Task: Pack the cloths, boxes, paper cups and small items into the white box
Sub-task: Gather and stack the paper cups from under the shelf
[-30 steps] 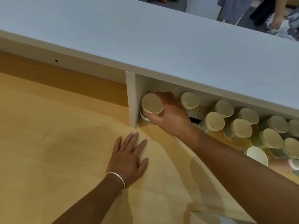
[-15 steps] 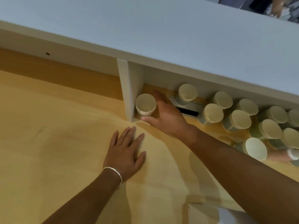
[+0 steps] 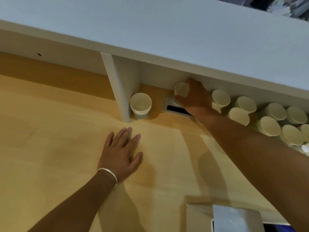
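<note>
The right hand (image 3: 194, 97) has its fingers curled around one upturned paper cup (image 3: 181, 89) under the white shelf (image 3: 150, 30), thumb at the cup's near side; the arm runs back to the lower right. A short nested stack of cups (image 3: 140, 105) stands beside the shelf divider (image 3: 119, 87). A row of loose cups (image 3: 267, 121) remains to the right, so cup gathering appears barely begun. The white box (image 3: 199, 213) is only partly visible at the bottom edge; its contents cannot be judged. The left hand (image 3: 122, 154) lies flat on the wooden desk (image 3: 50, 139), fingers slightly spread, holding nothing.
</note>
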Motion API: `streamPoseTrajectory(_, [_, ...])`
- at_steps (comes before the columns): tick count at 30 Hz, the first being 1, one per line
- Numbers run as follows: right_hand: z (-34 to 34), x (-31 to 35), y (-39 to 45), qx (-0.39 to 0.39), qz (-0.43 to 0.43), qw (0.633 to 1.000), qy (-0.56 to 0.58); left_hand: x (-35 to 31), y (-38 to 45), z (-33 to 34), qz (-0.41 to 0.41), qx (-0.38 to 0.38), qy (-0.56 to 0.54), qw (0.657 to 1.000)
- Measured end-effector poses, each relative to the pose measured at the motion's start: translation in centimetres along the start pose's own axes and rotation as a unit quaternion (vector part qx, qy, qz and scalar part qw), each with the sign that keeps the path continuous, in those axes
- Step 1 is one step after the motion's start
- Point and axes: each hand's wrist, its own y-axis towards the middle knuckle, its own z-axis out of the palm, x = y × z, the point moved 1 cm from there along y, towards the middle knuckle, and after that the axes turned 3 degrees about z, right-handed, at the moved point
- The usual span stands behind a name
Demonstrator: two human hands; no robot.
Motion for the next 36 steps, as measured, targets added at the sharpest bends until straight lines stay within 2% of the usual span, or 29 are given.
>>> streamPoseTrajectory(3, [0.1, 0.2, -0.5, -0.025, -0.015, 0.999, 0.027, 0.1, -0.1, 0.1, -0.002, -0.009, -0.002, 1.000])
streamPoseTrajectory(6, [-0.9, 0.9, -2.3, -0.074, -0.047, 0.991, 0.106, 0.1, -0.1, 0.3, 0.002, -0.016, -0.005, 1.000])
streamPoseTrajectory(10, [-2.9, 4.1, -5.5, -0.062, -0.102, 0.977, 0.178, 0.2, -0.3, 0.5, 0.005, -0.021, -0.001, 1.000])
streamPoseTrajectory(15, [-3.0, 8.0, -7.2, -0.052, -0.170, 0.970, 0.169, 0.2, -0.2, 0.4, 0.008, -0.016, 0.010, 1.000])
streamPoseTrajectory(28, [1.9, 9.6, -6.7, 0.037, -0.159, 0.984, 0.073, 0.2, -0.3, 0.2, 0.012, -0.008, -0.005, 1.000])
streamPoseTrajectory(31, [2.8, 9.4, -6.5, 0.063, -0.137, 0.985, 0.089, 0.2, -0.3, 0.1, 0.014, -0.003, -0.003, 1.000])
streamPoseTrajectory(36, [3.1, 9.1, -7.1, 0.056, -0.160, 0.984, 0.061, 0.3, -0.3, 0.3, 0.012, -0.007, 0.002, 1.000])
